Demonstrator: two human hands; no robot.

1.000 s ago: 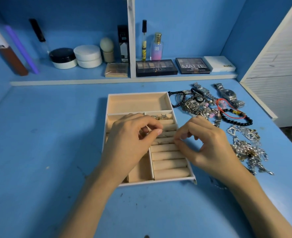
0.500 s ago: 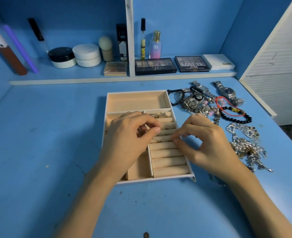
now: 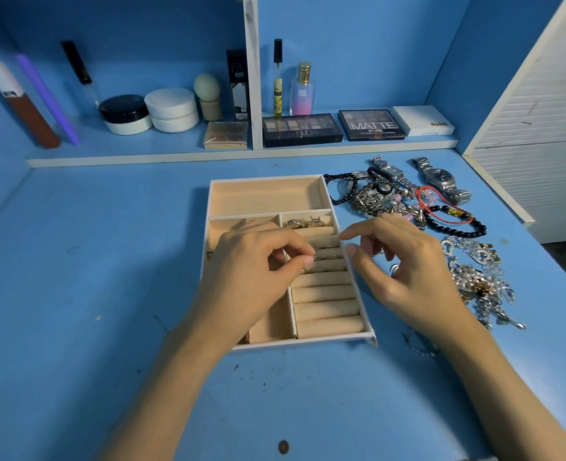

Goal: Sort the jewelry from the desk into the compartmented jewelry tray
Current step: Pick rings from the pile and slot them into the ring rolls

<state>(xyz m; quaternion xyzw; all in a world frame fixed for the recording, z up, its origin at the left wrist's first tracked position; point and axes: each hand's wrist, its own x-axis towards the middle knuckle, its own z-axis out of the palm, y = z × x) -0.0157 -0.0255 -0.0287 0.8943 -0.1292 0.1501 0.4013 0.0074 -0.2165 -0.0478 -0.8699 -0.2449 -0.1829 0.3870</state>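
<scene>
The beige compartmented tray sits mid-desk, with ring rolls filling its right half. Two rings are in the top roll slot. My left hand lies over the tray and pinches a small ring between thumb and forefinger, at the rolls. My right hand hovers just beyond the tray's right rim, thumb and forefinger apart. Small silver rings glint inside its curled middle and ring fingers. To the right lie tangled bracelets, two watches, a black bead bracelet and a heap of silver chains.
A thin chain lies on the blue desk under my right wrist. The back shelf holds cosmetic jars, bottles and eyeshadow palettes. A white louvered cabinet borders the desk at the right. A small dark disc sits near the front edge.
My right hand has pulled away from the ring rolls to the right, and its thumb and forefinger have parted. My left hand stays pinched at the rolls.
</scene>
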